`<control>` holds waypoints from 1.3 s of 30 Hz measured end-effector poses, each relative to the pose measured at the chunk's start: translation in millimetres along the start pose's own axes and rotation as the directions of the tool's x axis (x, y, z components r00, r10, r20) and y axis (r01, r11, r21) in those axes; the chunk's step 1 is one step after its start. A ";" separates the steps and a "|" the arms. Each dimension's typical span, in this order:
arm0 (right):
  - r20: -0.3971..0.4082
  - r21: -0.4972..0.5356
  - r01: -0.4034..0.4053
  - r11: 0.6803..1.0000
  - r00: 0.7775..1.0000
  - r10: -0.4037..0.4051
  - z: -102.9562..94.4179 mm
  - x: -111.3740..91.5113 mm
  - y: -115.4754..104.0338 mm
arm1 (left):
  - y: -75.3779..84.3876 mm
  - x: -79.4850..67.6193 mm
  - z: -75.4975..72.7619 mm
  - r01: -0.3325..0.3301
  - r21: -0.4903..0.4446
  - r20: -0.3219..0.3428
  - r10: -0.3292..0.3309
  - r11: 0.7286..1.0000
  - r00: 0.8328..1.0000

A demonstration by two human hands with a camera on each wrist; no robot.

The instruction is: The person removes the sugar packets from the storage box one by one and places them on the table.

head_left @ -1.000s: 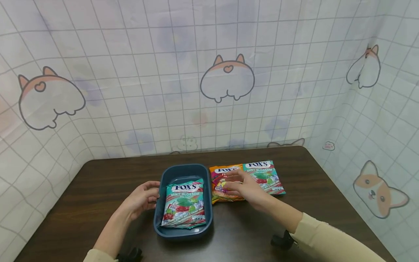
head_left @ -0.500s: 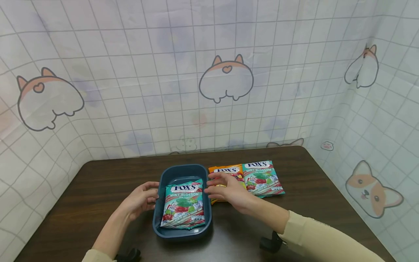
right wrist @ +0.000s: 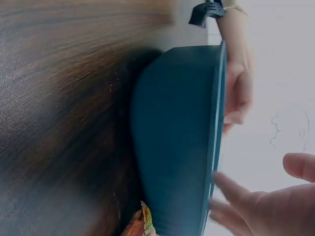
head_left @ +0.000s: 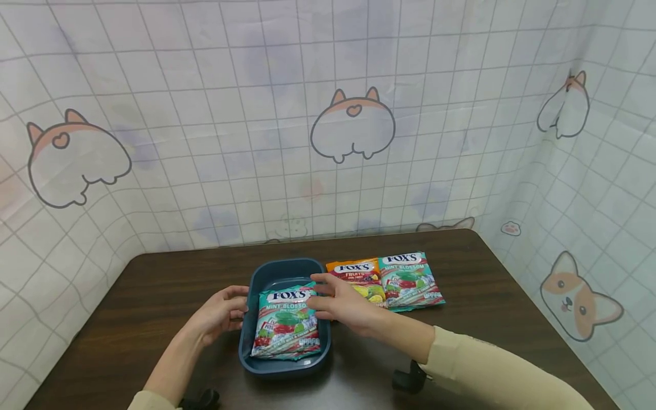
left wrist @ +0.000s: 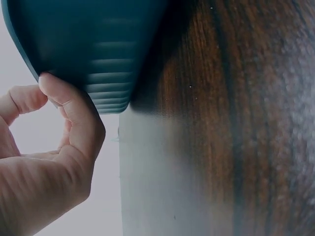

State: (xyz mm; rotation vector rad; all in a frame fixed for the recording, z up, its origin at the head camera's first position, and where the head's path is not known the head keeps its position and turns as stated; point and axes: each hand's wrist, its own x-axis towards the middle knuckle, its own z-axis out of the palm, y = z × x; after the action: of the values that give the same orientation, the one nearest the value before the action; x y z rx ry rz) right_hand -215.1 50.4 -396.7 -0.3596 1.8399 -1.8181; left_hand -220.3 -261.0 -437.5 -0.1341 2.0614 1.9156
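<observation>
A dark blue rectangular tray (head_left: 247, 361) stands on the table. Inside it lies a green Fox's Mint Blossom candy bag (head_left: 284, 324), label up. My left hand (head_left: 220, 316) is at the tray's left side. The left wrist view shows its fingertips (left wrist: 51, 83) against the rim, bent but not wrapped round it. My right hand (head_left: 340, 302) reaches over the right rim, its fingers above the bag's upper right corner and holding nothing. An orange Fox's Fruits candy bag (head_left: 353, 273) lies right of the tray, partly hidden by the right hand.
Another green Mint Blossom bag (head_left: 410, 279) lies to the right, against the orange one. The brown wooden table (head_left: 169, 296) reaches back to a white gridded cloth (head_left: 225, 142) with corgi drawings, hanging behind and at both sides.
My right hand has moved left from above the orange candy bag to over the tray's right rim, uncovering more of the orange bag. The left hand and the tray have stayed put.
</observation>
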 end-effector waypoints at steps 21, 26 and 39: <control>-0.035 -0.008 -0.098 0.995 0.995 0.098 34.9 6.4 0.4 | -4.3 0.4 -3.0 0.015 -0.018 0.012 -0.015 1.000 1.000; -0.052 -0.012 -0.112 0.994 0.992 0.111 38.9 8.0 -2.6 | -3.5 1.8 -2.7 0.004 -0.020 0.024 -0.003 1.000 1.000; -0.072 0.042 -0.094 0.995 0.993 0.097 47.4 13.8 10.4 | -2.0 3.0 -2.8 0.004 -0.015 0.024 -0.004 1.000 1.000</control>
State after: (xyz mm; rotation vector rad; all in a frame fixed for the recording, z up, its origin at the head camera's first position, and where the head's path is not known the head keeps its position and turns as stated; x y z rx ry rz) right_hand -199.4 3.7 -407.5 -0.1887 1.8361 -1.8211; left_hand -223.1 -263.5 -440.2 -0.1186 2.0301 1.9219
